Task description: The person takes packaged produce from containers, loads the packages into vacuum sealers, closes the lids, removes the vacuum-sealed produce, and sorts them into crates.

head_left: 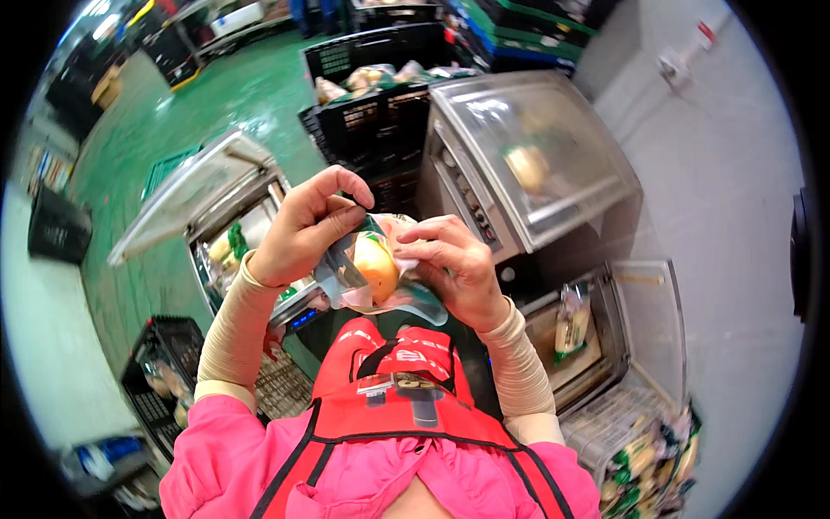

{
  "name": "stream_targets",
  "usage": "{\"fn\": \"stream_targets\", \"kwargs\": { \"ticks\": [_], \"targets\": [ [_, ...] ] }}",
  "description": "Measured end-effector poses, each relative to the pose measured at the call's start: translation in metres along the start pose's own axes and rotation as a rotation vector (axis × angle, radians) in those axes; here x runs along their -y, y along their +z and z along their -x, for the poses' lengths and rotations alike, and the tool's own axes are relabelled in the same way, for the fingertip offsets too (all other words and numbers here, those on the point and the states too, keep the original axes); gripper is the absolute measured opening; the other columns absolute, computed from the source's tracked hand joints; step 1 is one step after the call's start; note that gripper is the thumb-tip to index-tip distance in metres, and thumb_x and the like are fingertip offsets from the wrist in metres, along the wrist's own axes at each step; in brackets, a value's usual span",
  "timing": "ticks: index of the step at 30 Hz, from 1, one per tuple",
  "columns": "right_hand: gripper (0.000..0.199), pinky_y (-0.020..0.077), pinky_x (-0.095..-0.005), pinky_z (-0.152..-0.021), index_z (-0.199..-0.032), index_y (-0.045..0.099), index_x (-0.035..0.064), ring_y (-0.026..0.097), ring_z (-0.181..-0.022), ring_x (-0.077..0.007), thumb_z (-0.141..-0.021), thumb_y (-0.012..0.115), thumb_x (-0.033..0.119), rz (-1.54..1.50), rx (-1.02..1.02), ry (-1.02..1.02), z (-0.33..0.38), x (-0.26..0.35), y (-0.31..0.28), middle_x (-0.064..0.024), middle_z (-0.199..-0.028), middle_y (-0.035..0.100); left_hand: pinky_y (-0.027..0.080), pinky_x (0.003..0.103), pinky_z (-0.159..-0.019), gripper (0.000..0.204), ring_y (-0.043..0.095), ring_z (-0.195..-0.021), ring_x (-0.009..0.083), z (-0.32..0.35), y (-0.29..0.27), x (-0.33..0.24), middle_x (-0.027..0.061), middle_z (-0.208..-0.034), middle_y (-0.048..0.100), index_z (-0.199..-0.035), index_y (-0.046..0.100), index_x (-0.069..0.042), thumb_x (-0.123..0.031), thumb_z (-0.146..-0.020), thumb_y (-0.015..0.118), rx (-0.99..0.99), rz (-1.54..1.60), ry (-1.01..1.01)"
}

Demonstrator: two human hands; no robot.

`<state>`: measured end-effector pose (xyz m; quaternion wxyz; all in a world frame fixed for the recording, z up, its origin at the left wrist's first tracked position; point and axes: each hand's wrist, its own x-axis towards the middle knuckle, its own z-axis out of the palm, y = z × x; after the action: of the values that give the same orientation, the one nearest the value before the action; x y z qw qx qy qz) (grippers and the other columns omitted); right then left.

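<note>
Both hands are raised at chest height over the machines: the left hand [303, 227] pinches the top edge of a clear plastic bag [367, 272]. The right hand [454, 264] grips its other side, a yellowish round vegetable [378, 266] inside.

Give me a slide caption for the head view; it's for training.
Both hands, left hand and right hand, hold a clear bag above machines.

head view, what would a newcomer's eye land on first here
Dead centre, the left hand and right hand hold up a clear plastic bag with a yellow-orange piece of produce inside. Behind it on the right stands a steel machine with a closed clear lid; on the left another machine's lid is raised.
</note>
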<state>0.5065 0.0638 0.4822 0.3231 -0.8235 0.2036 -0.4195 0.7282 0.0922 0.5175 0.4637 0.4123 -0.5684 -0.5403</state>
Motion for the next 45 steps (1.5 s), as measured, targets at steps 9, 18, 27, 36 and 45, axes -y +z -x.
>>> {"fn": "stream_targets", "kwargs": {
  "ticks": [9, 18, 27, 36, 45],
  "targets": [
    [0.007, 0.0485, -0.0278, -0.064, -0.092, 0.056, 0.0014, 0.063, -0.070, -0.0208, -0.085, 0.054, 0.001, 0.136, -0.572, 0.111, 0.004, 0.043, -0.026, -0.0125, -0.085, 0.064, 0.041, 0.019, -0.068, 0.038, 0.050, -0.075, 0.0059, -0.082, -0.001, 0.025, 0.0005, -0.082, 0.056, -0.122, 0.045, 0.000, -0.025, -0.093, 0.046, 0.224, 0.269, 0.103],
    [0.003, 0.0444, -0.0268, -0.056, -0.088, 0.052, 0.0016, 0.059, -0.062, -0.0227, -0.087, 0.054, 0.004, 0.493, -0.906, 0.345, 0.036, 0.066, -0.010, -0.0128, -0.072, 0.058, 0.040, 0.042, -0.095, 0.043, 0.052, -0.110, 0.0239, -0.071, 0.030, 0.117, 0.0135, -0.120, 0.053, -0.118, 0.048, 0.003, -0.001, -0.078, 0.062, 0.409, 0.591, -0.016],
    [0.007, 0.0446, -0.0219, -0.067, -0.088, 0.052, 0.0001, 0.058, -0.073, -0.0094, -0.091, 0.049, 0.005, 0.248, -1.332, 0.516, 0.113, 0.083, 0.014, -0.0055, -0.078, 0.062, 0.043, 0.023, -0.064, 0.016, 0.049, -0.068, 0.0075, -0.081, 0.086, 0.132, -0.0004, -0.074, 0.053, -0.066, 0.057, -0.002, 0.005, -0.080, 0.056, 0.481, 0.449, -0.070],
    [0.013, 0.0388, -0.0190, -0.064, -0.087, 0.051, 0.0015, 0.049, -0.071, -0.0047, -0.093, 0.048, 0.012, 0.302, -1.472, 0.565, 0.181, 0.096, -0.010, -0.0024, -0.079, 0.059, 0.043, 0.031, -0.083, 0.025, 0.058, -0.095, 0.0238, -0.082, 0.180, 0.140, 0.0142, -0.095, 0.063, -0.083, 0.062, 0.002, -0.018, -0.092, 0.051, 0.737, 0.567, -0.180],
    [0.009, 0.0356, -0.0200, -0.055, -0.086, 0.052, -0.0007, 0.038, -0.062, -0.0047, -0.089, 0.055, 0.008, 0.431, -1.663, 0.754, 0.313, 0.064, -0.067, -0.0005, -0.067, 0.045, 0.047, 0.029, -0.079, 0.022, 0.059, -0.083, 0.0138, -0.103, 0.325, 0.204, 0.0048, -0.088, 0.063, -0.085, 0.059, -0.003, -0.018, -0.094, 0.046, 0.795, 0.526, -0.424]
  ]
}}
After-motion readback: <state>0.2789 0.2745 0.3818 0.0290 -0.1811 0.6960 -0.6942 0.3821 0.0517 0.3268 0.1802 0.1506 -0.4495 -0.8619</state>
